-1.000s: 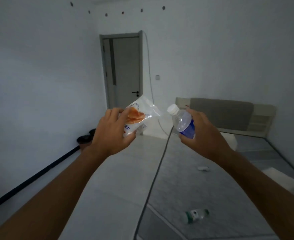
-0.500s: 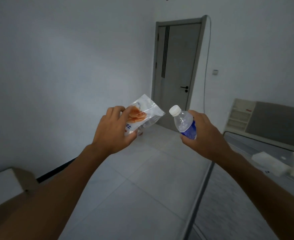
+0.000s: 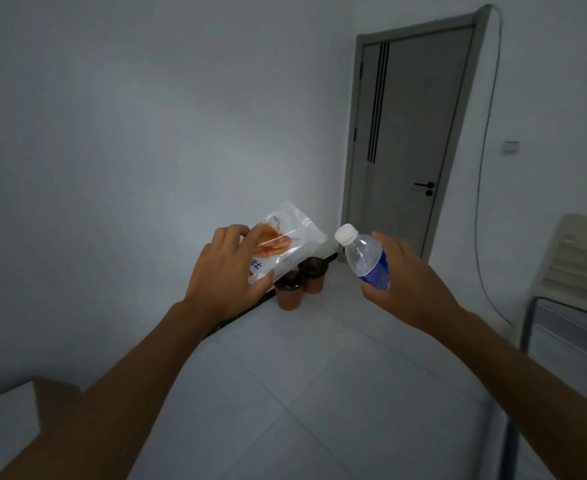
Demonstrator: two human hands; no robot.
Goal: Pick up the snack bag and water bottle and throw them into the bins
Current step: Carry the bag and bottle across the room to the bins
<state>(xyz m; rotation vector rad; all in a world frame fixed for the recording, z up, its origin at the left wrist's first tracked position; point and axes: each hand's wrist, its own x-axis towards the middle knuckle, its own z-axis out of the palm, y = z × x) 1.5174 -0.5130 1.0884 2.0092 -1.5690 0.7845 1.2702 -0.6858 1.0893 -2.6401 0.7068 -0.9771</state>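
My left hand (image 3: 224, 271) grips a clear snack bag (image 3: 287, 242) with an orange picture and blue print, held up at chest height. My right hand (image 3: 401, 275) holds a small clear water bottle (image 3: 363, 259) with a white cap and a blue label, tilted with the cap to the upper left. Two small brown bins (image 3: 299, 284) stand side by side on the floor against the left wall, beyond my hands and partly hidden by the bag.
A grey closed door (image 3: 406, 140) stands in the far wall right of the bins. A cardboard box (image 3: 11, 420) sits at the lower left. A bed edge (image 3: 531, 327) and a shelf headboard (image 3: 576, 258) are at the right. A cable (image 3: 486, 216) hangs down the wall.
The view has swung left, away from the bed toward the wall. The two bins have come back into view past my hands. Both hands keep their hold on the bag and the bottle.
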